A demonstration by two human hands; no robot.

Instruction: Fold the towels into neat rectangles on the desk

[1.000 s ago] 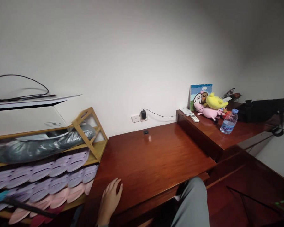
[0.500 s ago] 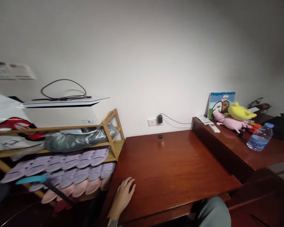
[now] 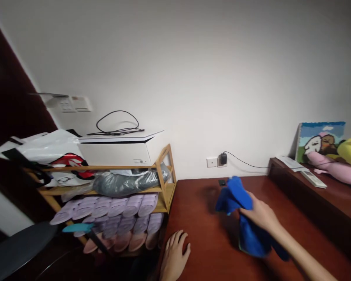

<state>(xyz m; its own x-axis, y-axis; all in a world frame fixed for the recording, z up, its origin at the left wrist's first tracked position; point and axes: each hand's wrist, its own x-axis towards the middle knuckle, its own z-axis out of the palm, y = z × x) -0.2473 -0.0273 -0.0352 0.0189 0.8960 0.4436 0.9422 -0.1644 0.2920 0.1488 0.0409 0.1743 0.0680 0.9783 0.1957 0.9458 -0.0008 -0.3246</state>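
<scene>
Over the reddish-brown wooden desk (image 3: 199, 218), my right hand (image 3: 259, 210) grips a blue cloth (image 3: 253, 240). The cloth is bunched in the fingers, and its loose ends hang down, slightly blurred. Whether its lower edge touches the desktop I cannot tell. My left hand (image 3: 175, 253) lies on the desk's left edge, fingers stretched out and a little apart, holding nothing. Behind the cloth, a small black socket (image 3: 222, 182) is set into the desktop near the wall.
Left of the desk stands a wooden rack (image 3: 163, 187) with several lilac slippers (image 3: 108, 207), a white box (image 3: 117, 154) and a coiled black cable (image 3: 117, 132). A raised ledge on the right carries a remote control (image 3: 313, 178) and a pink plush toy (image 3: 336, 169). A charger (image 3: 223, 159) sits in the wall socket.
My right hand has come into view from the right with the blue cloth. The camera has turned left, so the scene sits further right. My left hand still rests on the desk.
</scene>
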